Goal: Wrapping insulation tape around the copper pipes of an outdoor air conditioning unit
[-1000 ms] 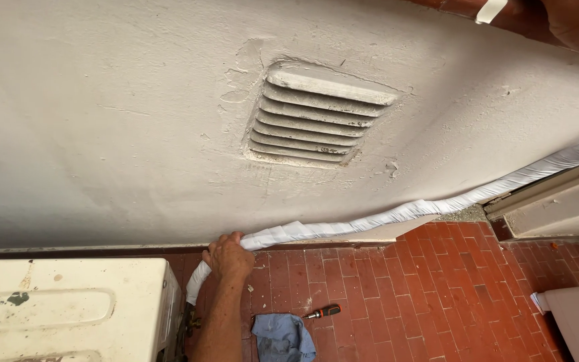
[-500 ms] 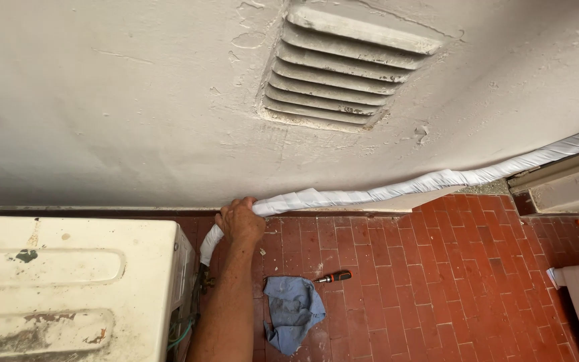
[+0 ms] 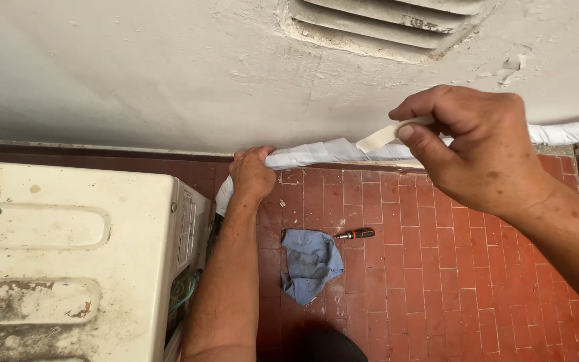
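At the far left stands one dirty cream metal unit [image 3: 68,255], its top rust-stained. Just beside its right edge the left hand [image 3: 252,175] is closed around one white-wrapped pipe [image 3: 316,153], which runs along the foot of the plastered wall [image 3: 135,74] toward the right edge of the view. Below on the red tiled floor [image 3: 437,281] lie one crumpled blue rag [image 3: 311,261] and, near it, one orange-handled screwdriver [image 3: 356,234]. Above is one louvred vent [image 3: 383,23]. To the right, the right hand [image 3: 477,151] pinches one strip of pale tape [image 3: 387,136] between thumb and fingers, close before the pipe.
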